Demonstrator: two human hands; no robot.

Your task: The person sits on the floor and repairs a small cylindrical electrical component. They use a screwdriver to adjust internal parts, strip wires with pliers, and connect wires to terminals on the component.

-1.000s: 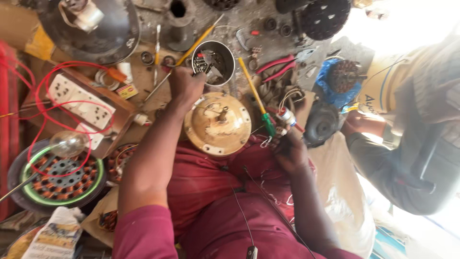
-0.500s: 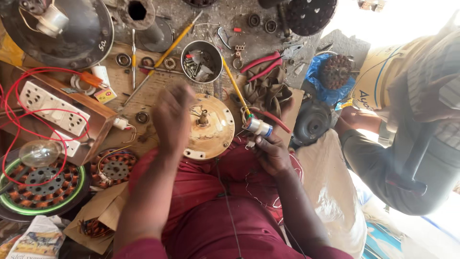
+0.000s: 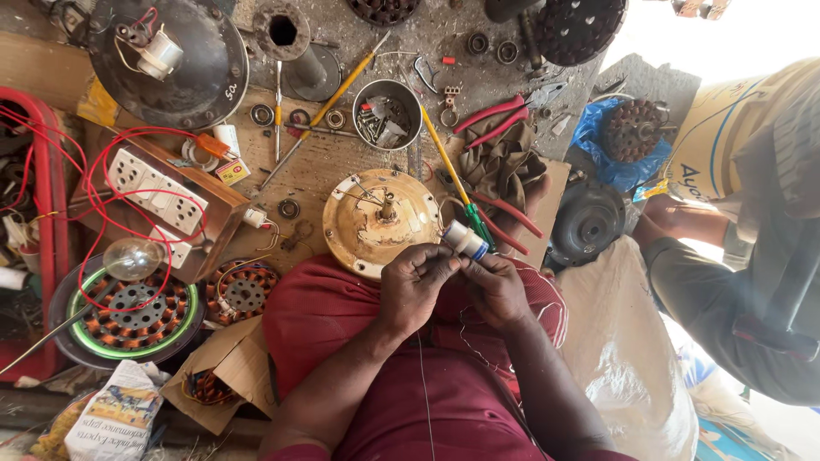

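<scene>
Both hands meet over the lap: the right hand (image 3: 500, 290) pinches the small white cylindrical capacitor (image 3: 465, 240), its long axis angled up-left toward the brass-coloured fan motor cover (image 3: 376, 224), while the left hand (image 3: 416, 286) fingers close beside its base.

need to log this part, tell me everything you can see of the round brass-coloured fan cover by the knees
The brass-coloured fan cover is a round, shallow metal dish, tarnished and smudged, with a short spindle standing at its centre and thin wires lying across it. It lies flat at the workbench edge, its near rim against the red-clothed lap. The left hand is just beside its rim; contact cannot be told.
</scene>
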